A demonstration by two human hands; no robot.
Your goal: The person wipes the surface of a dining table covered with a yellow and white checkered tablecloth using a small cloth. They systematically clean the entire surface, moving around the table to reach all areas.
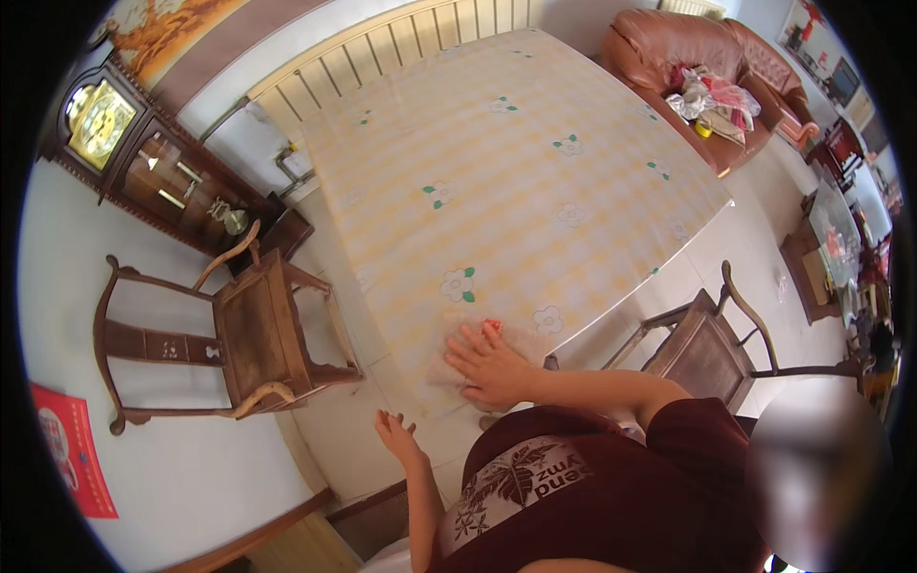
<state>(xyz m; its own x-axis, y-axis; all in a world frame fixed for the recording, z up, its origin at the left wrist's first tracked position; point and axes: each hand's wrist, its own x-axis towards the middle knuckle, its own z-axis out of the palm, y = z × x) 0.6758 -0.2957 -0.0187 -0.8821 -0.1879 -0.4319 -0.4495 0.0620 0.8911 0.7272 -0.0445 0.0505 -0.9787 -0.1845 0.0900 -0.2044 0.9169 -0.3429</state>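
Note:
My right hand lies palm down near the close corner of a table, fingers spread. It rests on a crumpled, pale, see-through sheet, perhaps a plastic bag, with a red patch by my fingertips. The fingers are not curled around it. Beneath is a yellow and white checked tablecloth with white flowers and green leaves. My left hand hangs in the air left of the table corner, touching nothing, its fingers apart.
A wooden armchair stands left of the table, another wooden chair to the right. A tall pendulum clock is at the left wall. Behind the table runs a radiator. A brown leather sofa holds piled cloths.

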